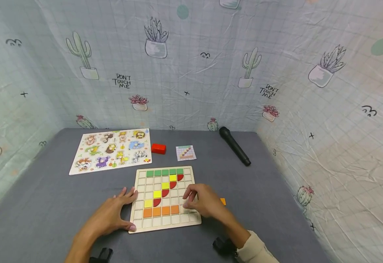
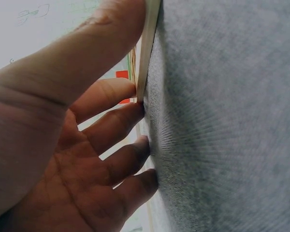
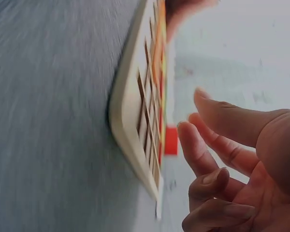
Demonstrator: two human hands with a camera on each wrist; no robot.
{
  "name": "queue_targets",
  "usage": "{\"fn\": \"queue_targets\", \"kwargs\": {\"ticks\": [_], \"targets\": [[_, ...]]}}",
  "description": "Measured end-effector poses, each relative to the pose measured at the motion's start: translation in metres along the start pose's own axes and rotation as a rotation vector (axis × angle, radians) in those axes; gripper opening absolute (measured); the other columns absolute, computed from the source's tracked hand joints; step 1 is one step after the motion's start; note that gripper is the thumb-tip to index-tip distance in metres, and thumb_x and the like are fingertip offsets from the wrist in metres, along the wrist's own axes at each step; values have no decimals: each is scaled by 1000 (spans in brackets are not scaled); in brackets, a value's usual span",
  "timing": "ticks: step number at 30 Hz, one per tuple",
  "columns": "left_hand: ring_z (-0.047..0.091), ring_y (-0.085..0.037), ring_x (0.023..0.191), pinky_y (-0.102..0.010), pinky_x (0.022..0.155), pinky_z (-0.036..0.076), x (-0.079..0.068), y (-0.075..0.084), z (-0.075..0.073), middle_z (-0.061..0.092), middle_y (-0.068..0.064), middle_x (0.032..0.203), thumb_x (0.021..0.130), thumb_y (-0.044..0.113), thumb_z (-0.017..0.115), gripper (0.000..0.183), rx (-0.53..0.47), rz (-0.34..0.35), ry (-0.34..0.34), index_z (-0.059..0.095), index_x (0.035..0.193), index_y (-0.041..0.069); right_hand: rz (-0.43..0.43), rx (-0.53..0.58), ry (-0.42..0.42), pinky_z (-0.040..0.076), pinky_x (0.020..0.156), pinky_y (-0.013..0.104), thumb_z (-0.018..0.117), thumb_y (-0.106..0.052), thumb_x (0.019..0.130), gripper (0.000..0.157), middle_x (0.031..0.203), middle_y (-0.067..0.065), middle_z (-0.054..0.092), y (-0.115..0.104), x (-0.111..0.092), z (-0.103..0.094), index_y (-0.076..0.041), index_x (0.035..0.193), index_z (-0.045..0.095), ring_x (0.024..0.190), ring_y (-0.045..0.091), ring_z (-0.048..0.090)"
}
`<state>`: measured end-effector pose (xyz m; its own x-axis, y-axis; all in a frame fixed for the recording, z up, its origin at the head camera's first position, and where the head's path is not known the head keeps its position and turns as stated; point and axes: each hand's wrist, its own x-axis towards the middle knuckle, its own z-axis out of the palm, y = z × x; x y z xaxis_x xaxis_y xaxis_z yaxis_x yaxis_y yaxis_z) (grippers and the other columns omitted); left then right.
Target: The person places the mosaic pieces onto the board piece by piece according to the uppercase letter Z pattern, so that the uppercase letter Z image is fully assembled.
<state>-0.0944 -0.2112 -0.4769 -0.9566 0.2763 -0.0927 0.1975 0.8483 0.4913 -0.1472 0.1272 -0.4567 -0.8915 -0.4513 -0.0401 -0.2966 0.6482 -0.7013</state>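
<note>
A wooden grid board lies on the table with colored pieces set in it. A row of green squares runs along the top and orange squares form a row near the bottom. Between them, yellow squares and red quarter-rounds climb in a diagonal. My left hand touches the board's left edge, thumb at the near corner and fingers spread. My right hand hovers over the board's right side, fingers loosely bent, with a gap between thumb and index finger and nothing held.
Beyond the board lie a pattern card and a red block. An animal puzzle board is at the back left, a black microphone at the back right. Part of an orange piece shows beside my right wrist.
</note>
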Motion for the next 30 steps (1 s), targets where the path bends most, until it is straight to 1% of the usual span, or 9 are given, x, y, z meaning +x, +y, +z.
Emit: {"fn": "queue_targets", "kwargs": {"ticks": [4,7,11,14,19,22,25,30], "targets": [[37,-59,151,-77,111,38,1,0,-1,47,-21,164,55,49,101,120,6,10,14,53,156,6,9,11,42,46,64,25,91,-12,83,21,79,-7,66,17,-11,-19,-14,99,77,76,15,60],[37,-59,151,-77,111,38,1,1,-1,48,-22,164,55,50,101,120,10,18,19,54,156,6,44,7,81,47,68,27,92,-11,81,23,81,-6,68,31,-19,-32,-14,99,78,79,16,62],[38,-59,151,-78,111,38,1,0,0,47,-22,164,55,50,101,120,12,21,21,54,156,6,106,-18,137,49,71,28,94,-11,77,26,84,-3,70,50,-31,-46,-15,98,79,80,16,64],[37,-59,151,-78,111,37,0,0,0,47,-22,164,55,50,100,120,10,15,15,54,156,6,141,-70,170,50,75,30,95,-12,76,28,85,-3,70,60,-37,-53,-17,98,79,81,14,64],[37,-60,151,-78,110,38,0,0,0,46,-22,165,55,50,100,120,9,4,11,53,156,6,167,-171,176,51,81,35,97,-13,74,28,85,-6,68,69,-41,-56,-20,93,78,82,12,61],[37,-60,150,-78,110,38,0,0,-1,46,-22,165,55,50,100,120,10,2,12,53,156,6,168,-221,183,50,79,35,98,-13,72,27,83,-6,66,70,-40,-54,-23,87,77,81,11,60],[38,-62,149,-78,109,39,1,1,-1,45,-22,165,56,50,100,120,11,-3,4,53,157,7,184,-260,201,48,74,34,98,-15,72,27,82,-7,63,69,-39,-50,-26,82,75,78,10,58],[37,-63,148,-78,109,39,0,1,-2,44,-22,166,56,50,100,120,8,-11,-11,52,157,7,226,-322,210,47,68,35,98,-20,73,27,83,-6,60,66,-38,-47,-27,82,73,77,11,55]]}}
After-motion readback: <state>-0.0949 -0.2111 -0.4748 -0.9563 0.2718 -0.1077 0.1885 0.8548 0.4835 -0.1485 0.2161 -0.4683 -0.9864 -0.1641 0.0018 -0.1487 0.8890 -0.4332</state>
